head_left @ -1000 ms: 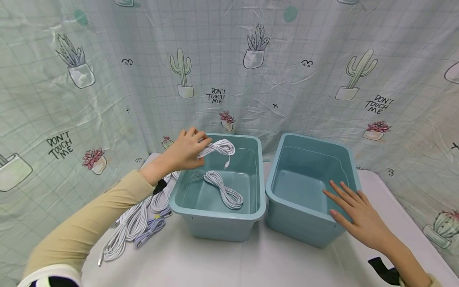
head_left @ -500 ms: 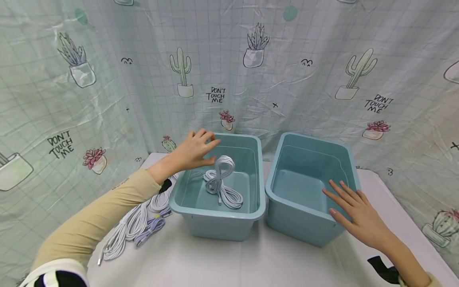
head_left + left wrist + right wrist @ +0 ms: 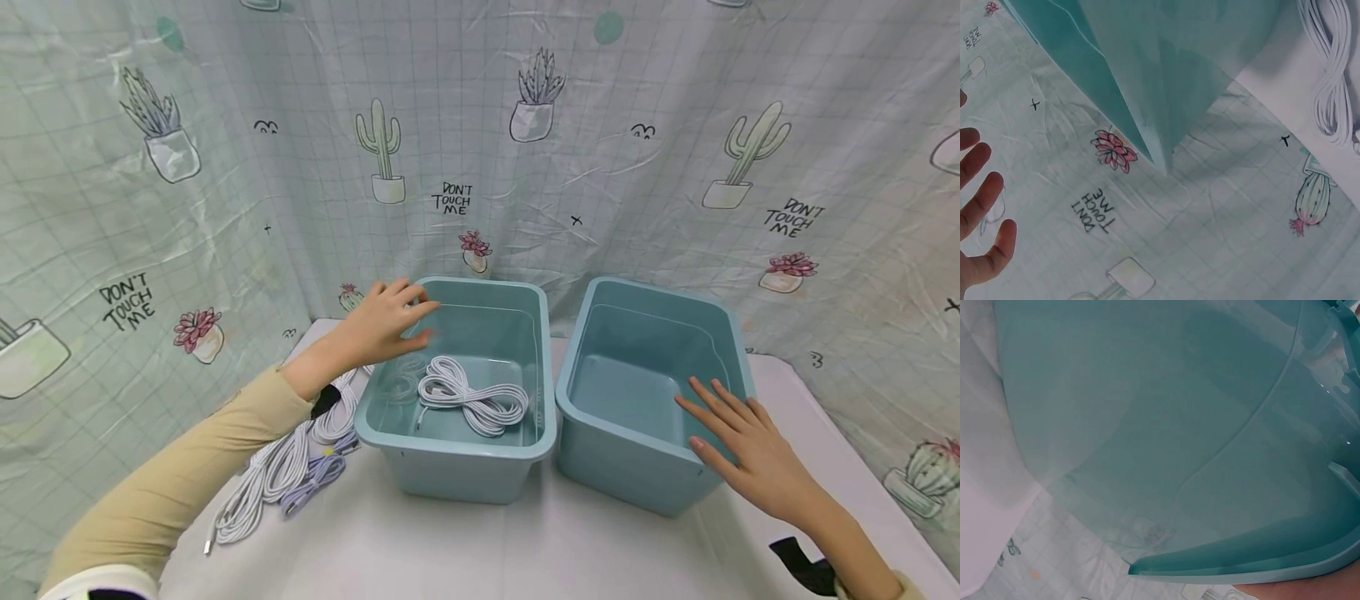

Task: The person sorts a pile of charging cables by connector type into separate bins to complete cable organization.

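Two white coiled cables (image 3: pixel 472 396) lie crossed over each other on the floor of the left blue-green bin (image 3: pixel 453 450). Above that bin's left rim hovers my left hand (image 3: pixel 384 323), its fingers loosely bent and apart, holding nothing; in the left wrist view its fingers (image 3: pixel 984 203) also show bare. My right hand (image 3: pixel 750 454) rests with spread fingers on the near right rim of the right bin (image 3: pixel 630 433), which holds nothing visible. Only a sliver of that hand shows in the right wrist view, below the bin's edge.
Left of the left bin, more white coiled cables (image 3: pixel 277 475) lie on the white table (image 3: pixel 480 550), beside a pale purple cable bundle (image 3: pixel 318 479). A curtain (image 3: pixel 480 150) printed with cacti hangs behind and around the table.
My left hand let go of a white coiled cable, which dropped into the left bin onto the one lying there. The hand then drew back slightly left. My right hand stayed still.
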Action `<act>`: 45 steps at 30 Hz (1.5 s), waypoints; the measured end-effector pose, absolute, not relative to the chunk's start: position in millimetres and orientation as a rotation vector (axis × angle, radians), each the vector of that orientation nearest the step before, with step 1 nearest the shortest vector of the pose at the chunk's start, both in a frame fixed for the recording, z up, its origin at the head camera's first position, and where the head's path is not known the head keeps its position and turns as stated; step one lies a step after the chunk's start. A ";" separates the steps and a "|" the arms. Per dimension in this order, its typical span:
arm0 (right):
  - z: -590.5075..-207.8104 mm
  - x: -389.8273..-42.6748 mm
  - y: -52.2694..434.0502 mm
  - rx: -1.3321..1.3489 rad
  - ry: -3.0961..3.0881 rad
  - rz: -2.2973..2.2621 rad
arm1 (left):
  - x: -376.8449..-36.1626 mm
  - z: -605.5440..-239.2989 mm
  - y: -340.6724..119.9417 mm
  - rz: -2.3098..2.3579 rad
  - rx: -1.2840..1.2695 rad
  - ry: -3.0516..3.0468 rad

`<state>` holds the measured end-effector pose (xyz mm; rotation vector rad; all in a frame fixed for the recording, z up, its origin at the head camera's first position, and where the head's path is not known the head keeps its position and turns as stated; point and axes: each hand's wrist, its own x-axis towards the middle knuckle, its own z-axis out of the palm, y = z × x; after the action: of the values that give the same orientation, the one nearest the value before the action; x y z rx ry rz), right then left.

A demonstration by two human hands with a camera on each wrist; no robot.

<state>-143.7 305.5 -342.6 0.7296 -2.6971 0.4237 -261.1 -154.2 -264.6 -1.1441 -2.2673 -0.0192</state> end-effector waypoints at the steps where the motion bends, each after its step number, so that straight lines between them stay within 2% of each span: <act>1: -342.8 -143.7 305.5 0.729 -2.696 0.422 | -259.9 -264.7 -157.0 -0.022 -1.136 -2.264; 27: -344.1 -144.4 305.6 0.723 -2.690 0.429 | -232.3 -279.4 -238.7 -0.139 -0.948 -2.244; 45: -342.8 -142.9 305.5 0.727 -2.694 0.429 | -228.6 -314.8 -286.6 -0.061 -0.827 -2.325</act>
<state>-142.9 305.5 -342.8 0.7274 -2.6935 0.4292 -228.6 -286.6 -314.8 -0.8266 -2.3250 -0.0611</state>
